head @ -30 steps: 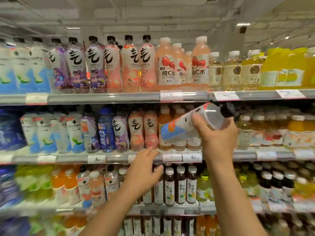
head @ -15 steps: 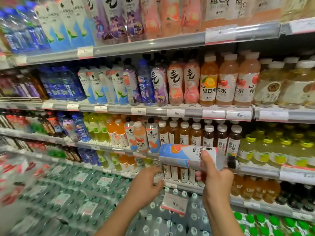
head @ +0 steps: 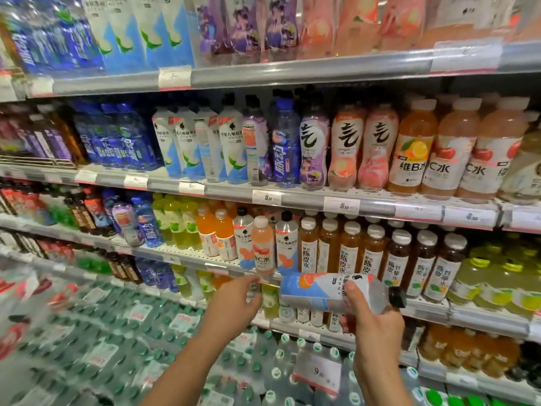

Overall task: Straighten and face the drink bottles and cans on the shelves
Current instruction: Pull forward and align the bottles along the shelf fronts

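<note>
Right hand (head: pixel 373 326) clamped around a clear bottle (head: pixel 336 293) held sideways, black cap pointing right, blue-and-white label with an orange fruit picture, small print unreadable. Left hand (head: pixel 234 303) with loosely curled fingers at the front edge of the shelf (head: pixel 187 260), holding nothing, just below a peach bottle (head: pixel 263 247) marked "C水". Beyond, brown bottles (head: pixel 349 250) reading "陈皮水". Higher up, orange bottle (head: pixel 412 148) marked "维B". Left side blurred; top row cut off.
</note>
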`<action>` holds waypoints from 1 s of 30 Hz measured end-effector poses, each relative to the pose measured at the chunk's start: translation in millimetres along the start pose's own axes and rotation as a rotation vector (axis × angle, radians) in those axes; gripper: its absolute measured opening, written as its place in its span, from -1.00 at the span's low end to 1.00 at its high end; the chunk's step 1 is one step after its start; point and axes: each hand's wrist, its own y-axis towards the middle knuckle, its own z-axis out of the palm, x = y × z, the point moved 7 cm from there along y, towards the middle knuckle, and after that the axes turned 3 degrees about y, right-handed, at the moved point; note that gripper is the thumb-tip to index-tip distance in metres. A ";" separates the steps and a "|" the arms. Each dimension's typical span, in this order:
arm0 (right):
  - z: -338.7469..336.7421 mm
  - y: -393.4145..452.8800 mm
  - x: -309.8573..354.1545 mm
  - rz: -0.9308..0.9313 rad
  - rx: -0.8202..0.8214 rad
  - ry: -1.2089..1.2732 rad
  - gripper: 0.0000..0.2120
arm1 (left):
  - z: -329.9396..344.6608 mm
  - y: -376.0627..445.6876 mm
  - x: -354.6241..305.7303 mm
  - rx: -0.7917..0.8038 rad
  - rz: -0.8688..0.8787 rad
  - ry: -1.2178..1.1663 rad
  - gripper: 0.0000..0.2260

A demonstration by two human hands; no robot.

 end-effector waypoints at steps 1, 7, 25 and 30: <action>7.1 1.3 -3.3 -0.015 -0.017 -0.021 -0.74 | -2.5 13.9 4.7 -0.007 0.009 -0.009 -0.58; 56.7 2.8 -21.3 -0.084 -0.193 -0.108 -0.57 | -23.4 109.0 10.8 -0.023 0.203 -0.047 -0.43; 97.5 -18.7 -5.6 -0.245 -0.481 -0.228 -0.49 | 8.8 213.1 8.7 0.107 0.290 0.015 -0.69; 88.7 -13.1 6.3 -0.279 -0.424 -0.311 -0.57 | 9.8 215.0 9.1 0.065 0.310 -0.031 -0.66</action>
